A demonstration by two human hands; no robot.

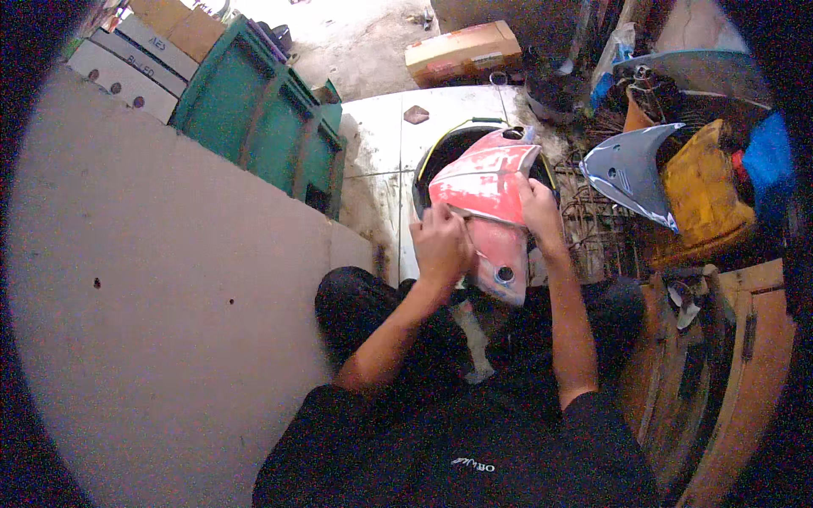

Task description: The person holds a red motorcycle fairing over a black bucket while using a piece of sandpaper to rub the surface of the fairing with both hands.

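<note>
A red plastic body panel (pixel 484 184) with whitish scuffed patches lies across a round black tub (pixel 430 161) with a yellow-green handle. The panel's narrow lower end has a round hole and tilts toward my lap. My right hand (pixel 539 210) grips the panel's right edge, thumb on top and the other fingers partly hidden beneath. At the left edge, my left hand (pixel 443 245) is closed, its fingers curled against the panel and slightly blurred. Whatever those fingers may hold is hidden.
A grey panel (pixel 633 173) leans by a yellow jerrycan (pixel 710 199) at right. Left stand a pale board (pixel 178 279) and a green cabinet (pixel 254 110). A cardboard box (pixel 463 52) lies beyond the tiles. Wooden furniture (pixel 754 339) is near my right knee.
</note>
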